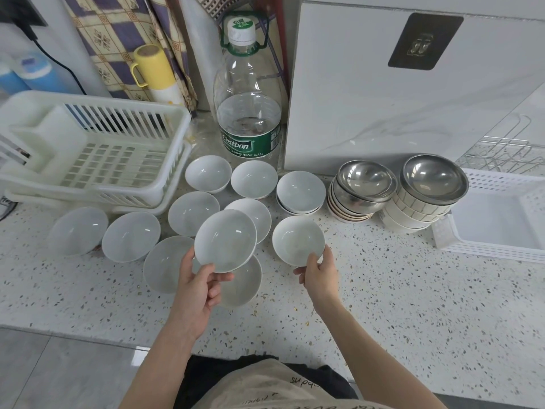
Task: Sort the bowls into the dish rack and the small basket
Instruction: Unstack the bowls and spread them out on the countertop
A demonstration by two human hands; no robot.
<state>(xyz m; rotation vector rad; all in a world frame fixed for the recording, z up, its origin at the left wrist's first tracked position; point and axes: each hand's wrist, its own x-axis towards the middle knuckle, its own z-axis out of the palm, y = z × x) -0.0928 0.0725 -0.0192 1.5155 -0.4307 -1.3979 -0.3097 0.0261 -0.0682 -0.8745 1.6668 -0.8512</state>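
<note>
Speckled counter (pixel 383 290): left hand (pixel 196 293) grips raised bowl (pixel 225 240); right hand (pixel 320 274) pinches another bowl (pixel 296 240).

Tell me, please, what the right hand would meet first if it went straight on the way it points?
Probably the stacked white bowls behind the bowl that the right hand holds; depth is unclear.

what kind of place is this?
Likely a home kitchen counter: a speckled countertop, a white plastic dish rack, many loose white bowls, and stacked steel bowls.
</note>
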